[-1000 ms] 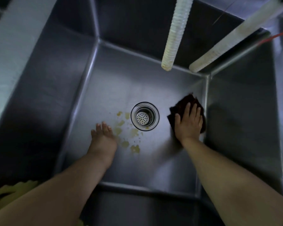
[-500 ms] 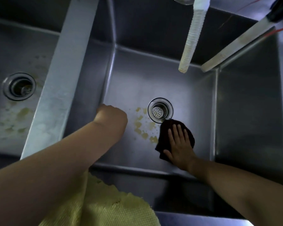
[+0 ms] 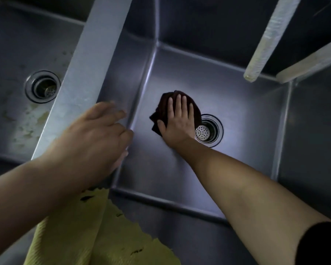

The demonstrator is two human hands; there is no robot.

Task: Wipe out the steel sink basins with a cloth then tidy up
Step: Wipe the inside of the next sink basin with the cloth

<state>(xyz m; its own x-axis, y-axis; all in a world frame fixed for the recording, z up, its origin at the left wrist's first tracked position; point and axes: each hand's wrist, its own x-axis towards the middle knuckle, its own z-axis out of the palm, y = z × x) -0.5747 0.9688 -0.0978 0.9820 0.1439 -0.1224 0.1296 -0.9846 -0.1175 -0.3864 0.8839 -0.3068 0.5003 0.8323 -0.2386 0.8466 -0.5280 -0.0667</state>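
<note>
Cloth (image 3: 161,107) has slid left past the drain (image 3: 208,131), yellow stains now gone from right basin (image 3: 237,121). Right hand (image 3: 177,123) presses it flat, fingers straight, slightly apart. Left hand (image 3: 96,134) hovers blurred, fingers loosely spread.

Two bare forearms in view, both uncovered from wrist to well past mid-arm. Left hand (image 3: 96,134) bare: no glove, no ring, no watch or band seen at the wrist; outline blurred, nails not readable. Right hand (image 3: 178,123) bare likewise, no ring on any finger that shows, nails short and unpainted. Black sleeve edge (image 3: 321,243) on the right upper arm at the frame's lower right corner, dark and plain, no print or seam discernible. Left arm's sleeve out of frame.
</note>
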